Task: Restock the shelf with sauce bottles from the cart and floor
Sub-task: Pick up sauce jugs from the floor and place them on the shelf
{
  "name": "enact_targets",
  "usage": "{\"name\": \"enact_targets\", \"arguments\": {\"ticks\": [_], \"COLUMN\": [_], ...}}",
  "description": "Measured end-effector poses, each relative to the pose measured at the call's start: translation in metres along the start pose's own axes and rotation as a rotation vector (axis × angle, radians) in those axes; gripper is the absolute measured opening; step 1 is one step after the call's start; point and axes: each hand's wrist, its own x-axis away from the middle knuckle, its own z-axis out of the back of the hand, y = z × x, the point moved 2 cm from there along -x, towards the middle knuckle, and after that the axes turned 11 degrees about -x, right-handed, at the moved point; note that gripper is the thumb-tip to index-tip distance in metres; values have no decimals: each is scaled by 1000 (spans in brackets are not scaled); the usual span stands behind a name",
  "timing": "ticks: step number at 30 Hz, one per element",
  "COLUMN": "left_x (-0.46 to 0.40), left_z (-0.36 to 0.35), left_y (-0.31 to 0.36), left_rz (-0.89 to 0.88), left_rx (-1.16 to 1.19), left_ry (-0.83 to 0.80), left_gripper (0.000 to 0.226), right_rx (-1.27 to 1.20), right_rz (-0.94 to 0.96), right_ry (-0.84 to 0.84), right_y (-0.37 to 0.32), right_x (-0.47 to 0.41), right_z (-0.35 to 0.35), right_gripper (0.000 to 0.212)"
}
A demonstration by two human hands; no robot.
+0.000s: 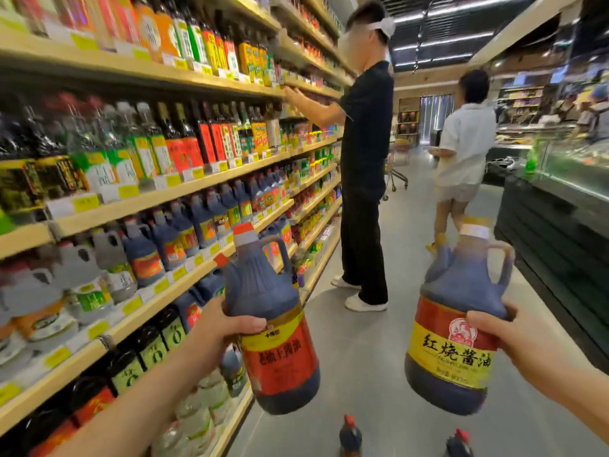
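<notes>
I hold two large dark sauce jugs up in the aisle. My left hand (235,319) grips a red-capped jug with a red and yellow label (275,328), tilted slightly, close to the shelf (158,301) on the left. My right hand (501,331) grips a jug with an orange cap and a yellow and red label (458,324) farther right over the floor. Two more red-capped bottles stand on the floor below, one (350,437) under the left jug and one (459,443) under the right jug.
The shelving runs along the left, packed with several rows of sauce bottles. A person in black (365,166) stands ahead reaching into the shelf. Another person in white (461,159) walks away. A dark display counter (553,225) lines the right side.
</notes>
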Motion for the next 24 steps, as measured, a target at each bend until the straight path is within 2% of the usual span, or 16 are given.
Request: {"name": "enact_targets", "arguments": {"ticks": [5,8,10,12,14,15,16,17,18,20,24], "left_x": [26,50,69,89,111,123,136,149,163,192,262], "left_z": [30,50,63,76,84,87,89,91,93,97,93], "left_y": [136,193,217,232,241,244,244,245,244,239,223], "left_rz": [-60,-84,-84,-80,-69,-72,-78,-81,-78,-59,29], "left_rx": [-41,-90,-116,-117,-138,-144,-144,-148,-150,-144,-131], "left_ry": [9,24,57,121,172,184,197,217,245,303,424], "left_gripper": [96,80,70,63,61,61,60,60,61,62,64], "right_rx": [14,-43,-63,-163,-241,-247,-217,-181,-185,-222,-174], "right_rz": [67,129,168,166,135,115,114,119,109,62,-24], "right_ry": [-14,-63,-82,-140,-183,-234,-278,-304,-317,-443,-596], "right_y": [-130,-181,-205,-218,-222,-223,-222,-222,-219,-211,-191], "right_x": [15,23,33,39,44,49,54,59,63,74,106], "right_z": [-25,-44,-61,-79,-93,-103,-112,-118,-125,-137,-160], "right_gripper": [89,94,82,40,22,30,56,70,63,12,14]}}
